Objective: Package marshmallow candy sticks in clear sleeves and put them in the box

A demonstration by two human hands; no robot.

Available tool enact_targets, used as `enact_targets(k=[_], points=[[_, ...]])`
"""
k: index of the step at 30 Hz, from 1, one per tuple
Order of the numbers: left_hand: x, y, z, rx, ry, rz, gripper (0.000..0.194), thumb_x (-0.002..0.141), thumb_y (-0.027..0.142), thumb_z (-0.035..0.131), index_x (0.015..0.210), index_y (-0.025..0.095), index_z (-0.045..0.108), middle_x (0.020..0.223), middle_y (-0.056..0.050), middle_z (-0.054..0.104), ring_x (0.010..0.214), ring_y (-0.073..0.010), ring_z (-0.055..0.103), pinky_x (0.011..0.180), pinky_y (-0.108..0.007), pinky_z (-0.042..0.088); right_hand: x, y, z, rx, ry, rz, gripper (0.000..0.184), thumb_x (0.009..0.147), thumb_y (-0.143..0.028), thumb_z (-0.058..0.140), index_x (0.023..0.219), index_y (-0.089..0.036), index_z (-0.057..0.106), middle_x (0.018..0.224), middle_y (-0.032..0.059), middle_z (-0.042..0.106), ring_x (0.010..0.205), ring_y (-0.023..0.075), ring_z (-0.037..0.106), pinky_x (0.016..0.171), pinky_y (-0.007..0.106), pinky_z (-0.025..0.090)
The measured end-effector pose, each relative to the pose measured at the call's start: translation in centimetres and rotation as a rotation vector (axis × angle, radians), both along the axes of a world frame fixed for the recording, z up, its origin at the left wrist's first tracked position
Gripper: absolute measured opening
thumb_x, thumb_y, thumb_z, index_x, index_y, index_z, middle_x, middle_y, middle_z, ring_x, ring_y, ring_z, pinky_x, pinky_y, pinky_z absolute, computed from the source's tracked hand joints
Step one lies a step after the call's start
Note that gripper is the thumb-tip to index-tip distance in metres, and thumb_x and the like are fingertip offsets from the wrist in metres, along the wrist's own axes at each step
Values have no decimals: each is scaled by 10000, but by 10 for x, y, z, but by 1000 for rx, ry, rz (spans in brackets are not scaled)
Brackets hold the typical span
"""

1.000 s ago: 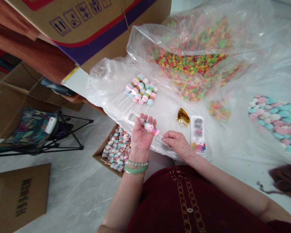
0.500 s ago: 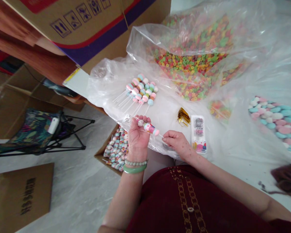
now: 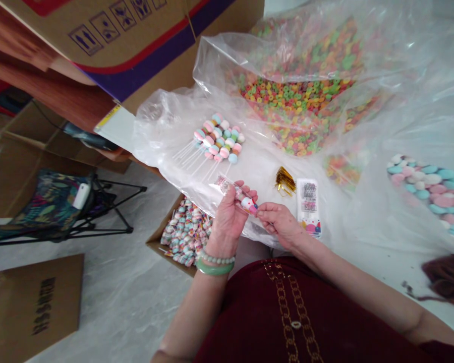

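Observation:
My left hand (image 3: 227, 218) is closed around a marshmallow candy skewer in a printed clear bag (image 3: 248, 204); the bag's end sticks out past my thumb. At the other end, my right hand (image 3: 280, 222) pinches the skewer's stick close to the bag's mouth, its fingertips hiding most of it. Beyond my left hand lie several unwrapped candy skewers (image 3: 219, 138), their white sticks towards the lower left. Gold twist ties (image 3: 285, 180) and a stack of printed bags (image 3: 309, 204) are on the plastic sheet near my right hand.
A big clear bag (image 3: 212, 58) of ring candies (image 3: 295, 98) covers the back. Pink, white and blue marshmallows (image 3: 431, 189) are at right. Below the table edge stands a carton (image 3: 156, 246) of wrapped skewers (image 3: 187, 232). A large box (image 3: 144, 60) and a folding chair (image 3: 56, 201) stand left.
My left hand has moved right, towards my right hand, with the skewer and bag. The length of bare stick between the hands has shortened, and my right fingers now meet the bag's end.

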State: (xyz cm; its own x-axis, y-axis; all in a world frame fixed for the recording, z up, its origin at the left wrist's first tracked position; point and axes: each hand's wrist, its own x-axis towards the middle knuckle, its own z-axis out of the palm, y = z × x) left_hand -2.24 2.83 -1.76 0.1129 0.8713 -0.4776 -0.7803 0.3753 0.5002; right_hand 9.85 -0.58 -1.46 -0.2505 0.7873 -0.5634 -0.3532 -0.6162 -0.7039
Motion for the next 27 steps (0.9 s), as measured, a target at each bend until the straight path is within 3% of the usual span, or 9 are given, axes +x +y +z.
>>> enact_targets(k=[4, 10, 15, 20, 24, 27], points=[[5, -4, 0, 48, 22, -32, 251, 747, 274, 683, 949, 163, 584, 753, 0, 617, 697, -135, 616, 748, -306, 486, 2, -1, 0, 70, -78, -16, 174, 671, -322, 620, 670, -165, 544, 463, -87, 380, 401, 49, 254, 399, 208, 137], [-1, -3, 1, 88, 65, 18, 311, 670, 171, 735, 940, 161, 581, 767, 1, 626, 738, -137, 620, 806, -315, 475, 11, -4, -3, 290, -501, 76, 88, 697, -259, 556, 743, -187, 579, 535, -72, 432, 481, 88, 391, 475, 217, 302], [0, -12, 7, 61, 218, -55, 320, 668, 230, 741, 936, 147, 587, 761, -13, 628, 689, -120, 602, 676, -256, 478, 4, -10, 1, 509, -673, 37, 381, 735, -212, 519, 1115, -227, 524, 561, -87, 437, 535, 111, 460, 567, 230, 373], [-4, -26, 10, 38, 300, -167, 325, 630, 277, 762, 863, 118, 601, 539, 48, 508, 443, -48, 430, 434, -179, 324, 3, -21, 6, 622, -819, 64, 500, 763, -200, 491, 1261, -203, 450, 613, -69, 486, 575, 122, 498, 620, 247, 396], [-1, -40, 8, 24, 209, -271, 299, 638, 283, 751, 830, 135, 575, 459, 73, 439, 386, -43, 361, 394, -172, 245, 4, -29, 6, 653, -891, 99, 479, 775, -198, 469, 1253, -203, 506, 631, -47, 552, 597, 141, 532, 639, 267, 424], [2, -50, 10, 54, 118, -358, 248, 673, 293, 732, 742, 139, 550, 438, 76, 402, 378, -38, 332, 394, -171, 241, 7, -31, 5, 794, -895, 102, 368, 795, -173, 444, 1109, -252, 619, 829, -13, 664, 773, 157, 598, 743, 279, 452]])
